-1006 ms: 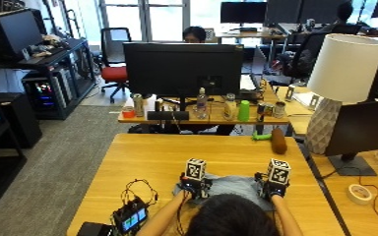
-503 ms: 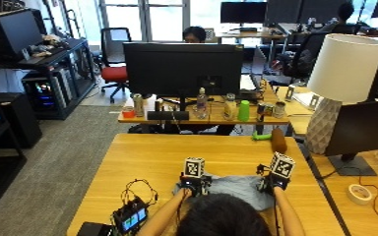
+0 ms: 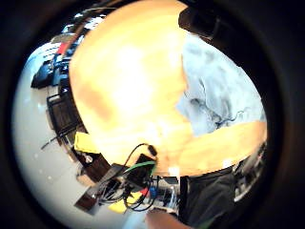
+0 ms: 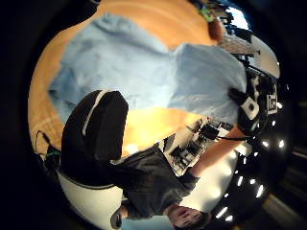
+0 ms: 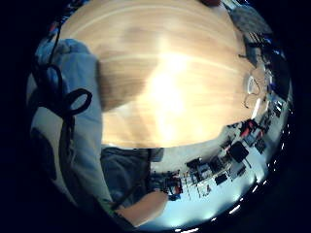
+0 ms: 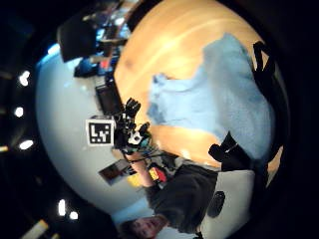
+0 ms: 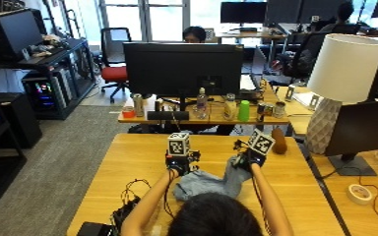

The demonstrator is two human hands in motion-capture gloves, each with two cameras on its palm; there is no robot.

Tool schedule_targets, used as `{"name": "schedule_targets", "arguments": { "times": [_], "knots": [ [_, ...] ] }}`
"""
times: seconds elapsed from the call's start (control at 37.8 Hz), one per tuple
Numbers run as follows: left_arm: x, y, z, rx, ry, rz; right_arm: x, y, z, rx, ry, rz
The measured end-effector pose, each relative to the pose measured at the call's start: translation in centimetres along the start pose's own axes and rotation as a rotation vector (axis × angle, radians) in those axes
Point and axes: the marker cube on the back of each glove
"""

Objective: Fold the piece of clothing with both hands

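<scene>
A light blue piece of clothing (image 7: 205, 183) lies crumpled on the wooden table (image 7: 143, 152) just in front of me. My right hand (image 7: 246, 160) grips its right part and holds that part raised off the table. In the left thumb side palm view the right hand (image 4: 249, 108) sits at the edge of the clothing (image 4: 144, 67). My left hand (image 7: 178, 164) hovers at the garment's far left edge. The right thumb side palm view shows the left hand (image 6: 128, 132) with spread fingers, holding nothing, beside the clothing (image 6: 224, 94).
A brown bottle-shaped object (image 7: 278, 141) stands on the table just beyond my right hand. Black cables and a device (image 7: 127, 206) lie at the front left. A lamp (image 7: 336, 83) and a tape roll (image 7: 359, 192) are on the neighbouring desk at the right.
My right hand has risen and moved slightly right, pulling the garment's right part up with it. The left hand has stayed about where it was.
</scene>
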Motion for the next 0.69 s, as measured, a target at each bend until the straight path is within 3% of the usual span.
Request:
{"name": "schedule_targets", "arguments": {
  "times": [0.13,0.24,0.37,0.48,0.56,0.69],
  "knots": [
    [-2.7,-1.4,-3.0,-0.031,0.040,-0.095,-6.6,-1.0,1.4,0.133,0.004,-0.029],
    [-3.9,-0.5,-5.5,0.136,0.057,-0.008,-12.0,-1.0,5.7,-0.008,-0.006,-0.055],
    [-5.9,1.6,-7.6,0.195,-0.011,-0.067,-16.8,-2.5,11.9,-0.071,0.004,-0.116],
    [-7.1,3.5,-8.6,0.233,-0.020,-0.106,-18.3,-3.1,14.6,-0.145,-0.065,-0.161],
    [-7.9,4.9,-9.1,0.266,-0.032,-0.116,-18.9,-3.0,14.6,-0.185,-0.213,-0.244],
    [-8.4,6.1,-9.0,0.279,-0.044,-0.105,-18.4,-2.1,11.3,-0.025,-0.275,-0.294]
  ]
}}
